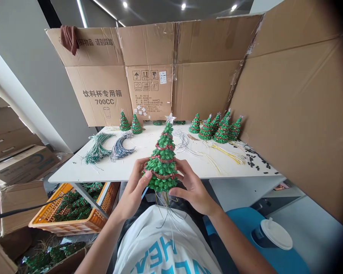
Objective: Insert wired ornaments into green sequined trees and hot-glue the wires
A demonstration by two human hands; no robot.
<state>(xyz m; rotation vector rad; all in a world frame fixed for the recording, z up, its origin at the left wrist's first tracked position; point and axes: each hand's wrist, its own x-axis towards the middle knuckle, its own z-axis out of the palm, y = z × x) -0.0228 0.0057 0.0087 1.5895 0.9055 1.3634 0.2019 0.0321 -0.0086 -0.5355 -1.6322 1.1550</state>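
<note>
Between my two hands stands an upright miniature Christmas tree (pixel 162 163), green and beaded-looking, with red garland bands and a pale star (pixel 170 118) on top. My left hand (pixel 137 182) grips its lower left side, thumb on the front. On the lower right, my right hand (pixel 191 185) curls round the tree, fingers partly behind it. Loose thin wires (pixel 168 213) hang from under its base over my white shirt. The tree is held at the table's front edge, close to my body.
The white table (pixel 148 146) carries green-white wires (pixel 99 148), blue-white wires (pixel 121 146), yellow wires (pixel 231 152), small black pieces (pixel 254 160) and several finished-looking trees (pixel 223 129). Cardboard walls (pixel 148 45) enclose the back and right. An orange crate (pixel 65 226) stands below left; a lidded cup (pixel 274 234) sits on a blue stool (pixel 245 220).
</note>
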